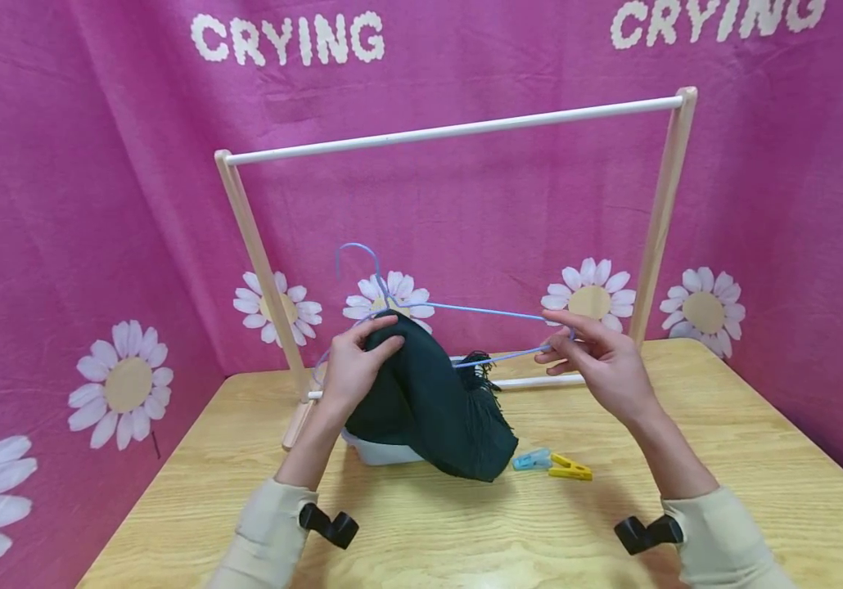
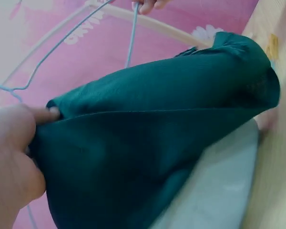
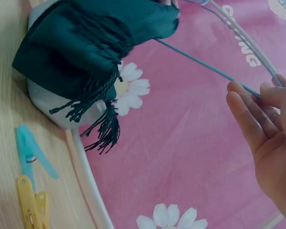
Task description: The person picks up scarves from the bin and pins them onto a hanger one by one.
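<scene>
A dark green fringed scarf (image 1: 429, 393) hangs through a blue wire hanger (image 1: 476, 309), with its lower folds over a white container. My left hand (image 1: 355, 364) pinches the scarf's upper edge just below the hanger's hook. In the left wrist view the thumb and fingers of that hand (image 2: 19, 152) hold the cloth's corner. At the hanger's right end, my right hand (image 1: 606, 360) grips the wire between thumb and fingers. The right wrist view shows this hand (image 3: 271, 129) on the wire, and the scarf's fringe (image 3: 105, 124) dangling beside the container.
A rack with wooden posts (image 1: 660, 221) and a white top bar (image 1: 458, 131) stands behind the hands. Under the scarf sits the white container (image 1: 385, 452). A blue clothespin (image 1: 532, 460) and a yellow clothespin (image 1: 570, 467) lie on the wooden table (image 1: 466, 532). Pink cloth (image 1: 466, 221) surrounds the table.
</scene>
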### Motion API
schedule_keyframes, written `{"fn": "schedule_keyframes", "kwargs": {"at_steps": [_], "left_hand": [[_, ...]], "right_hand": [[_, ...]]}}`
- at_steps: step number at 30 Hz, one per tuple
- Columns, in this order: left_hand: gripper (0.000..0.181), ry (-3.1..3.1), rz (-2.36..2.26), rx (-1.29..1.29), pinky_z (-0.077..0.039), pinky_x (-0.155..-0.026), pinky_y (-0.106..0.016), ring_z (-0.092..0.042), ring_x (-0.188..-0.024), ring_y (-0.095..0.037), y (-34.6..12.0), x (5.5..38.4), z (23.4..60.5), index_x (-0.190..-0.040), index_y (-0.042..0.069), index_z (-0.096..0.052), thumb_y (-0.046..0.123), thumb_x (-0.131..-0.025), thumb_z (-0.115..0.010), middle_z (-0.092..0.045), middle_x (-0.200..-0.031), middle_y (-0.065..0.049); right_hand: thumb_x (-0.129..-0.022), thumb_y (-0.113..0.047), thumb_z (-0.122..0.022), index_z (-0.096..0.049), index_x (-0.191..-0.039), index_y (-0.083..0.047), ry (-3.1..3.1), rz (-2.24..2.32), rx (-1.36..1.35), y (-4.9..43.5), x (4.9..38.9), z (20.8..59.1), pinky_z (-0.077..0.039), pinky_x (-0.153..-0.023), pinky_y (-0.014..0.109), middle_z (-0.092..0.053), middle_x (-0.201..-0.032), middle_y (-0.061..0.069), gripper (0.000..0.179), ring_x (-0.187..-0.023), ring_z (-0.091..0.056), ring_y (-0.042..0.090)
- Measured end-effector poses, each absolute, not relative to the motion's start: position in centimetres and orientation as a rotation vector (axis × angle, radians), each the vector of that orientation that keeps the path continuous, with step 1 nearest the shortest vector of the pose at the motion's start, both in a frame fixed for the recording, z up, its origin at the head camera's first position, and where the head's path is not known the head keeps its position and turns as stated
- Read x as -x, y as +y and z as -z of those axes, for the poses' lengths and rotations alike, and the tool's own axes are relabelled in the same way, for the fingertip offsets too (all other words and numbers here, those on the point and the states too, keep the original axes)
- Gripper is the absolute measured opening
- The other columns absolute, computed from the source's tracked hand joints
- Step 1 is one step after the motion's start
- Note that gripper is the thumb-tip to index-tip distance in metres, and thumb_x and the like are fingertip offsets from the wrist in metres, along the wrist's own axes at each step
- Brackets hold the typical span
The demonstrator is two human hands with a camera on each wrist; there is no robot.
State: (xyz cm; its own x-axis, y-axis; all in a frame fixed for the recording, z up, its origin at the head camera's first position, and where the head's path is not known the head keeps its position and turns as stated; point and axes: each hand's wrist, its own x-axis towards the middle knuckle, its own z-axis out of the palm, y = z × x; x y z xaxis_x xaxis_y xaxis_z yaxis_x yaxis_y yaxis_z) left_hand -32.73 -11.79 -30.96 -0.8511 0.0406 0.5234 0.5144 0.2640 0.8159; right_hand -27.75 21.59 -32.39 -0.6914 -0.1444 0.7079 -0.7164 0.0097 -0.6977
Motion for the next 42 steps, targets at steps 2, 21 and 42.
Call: {"fn": "schedule_keyframes", "kwargs": {"at_steps": [2, 21, 42], "left_hand": [[0.035, -2.241, 1.612, 0.527, -0.046, -0.107, -0.038, -0.057, -0.124, -0.016, -12.3, 33.0, 31.5, -0.122, 0.020, -0.072, 0.029, -0.089, -0.076, -0.066, -0.130, -0.003], [0.075, -2.684, 1.342, 1.146, -0.048, -0.104, -0.051, -0.044, -0.133, -0.029, -17.4, 33.4, 33.2, -0.147, 0.028, -0.048, 0.015, -0.081, -0.081, -0.047, -0.151, -0.007], [0.043, -2.458, 1.349, 0.867, -0.045, -0.107, -0.050, -0.061, -0.117, -0.023, -13.8, 34.0, 34.8, -0.129, 0.018, -0.066, 0.020, -0.087, -0.076, -0.068, -0.127, -0.004]], "right_hand": [[-0.098, 0.003, -0.056, -0.059, -0.136, -0.002, -1.892, -1.729, -0.835, 21.8, 28.0, 32.6, -0.061, -0.068, 0.036, -0.071, -0.091, 0.006, 0.038, -0.082, -0.076, 0.016], [-0.099, -0.007, -0.060, -0.051, -0.140, -0.004, -2.183, -1.696, -0.746, 24.2, 28.6, 33.2, -0.062, -0.070, 0.036, -0.073, -0.092, 0.006, 0.042, -0.082, -0.076, 0.017], [-0.099, -0.011, -0.060, -0.056, -0.136, -0.005, -2.537, -1.439, -0.917, 22.0, 28.9, 34.5, -0.060, -0.055, 0.035, -0.064, -0.074, 0.014, 0.038, -0.064, -0.069, 0.021]]}}
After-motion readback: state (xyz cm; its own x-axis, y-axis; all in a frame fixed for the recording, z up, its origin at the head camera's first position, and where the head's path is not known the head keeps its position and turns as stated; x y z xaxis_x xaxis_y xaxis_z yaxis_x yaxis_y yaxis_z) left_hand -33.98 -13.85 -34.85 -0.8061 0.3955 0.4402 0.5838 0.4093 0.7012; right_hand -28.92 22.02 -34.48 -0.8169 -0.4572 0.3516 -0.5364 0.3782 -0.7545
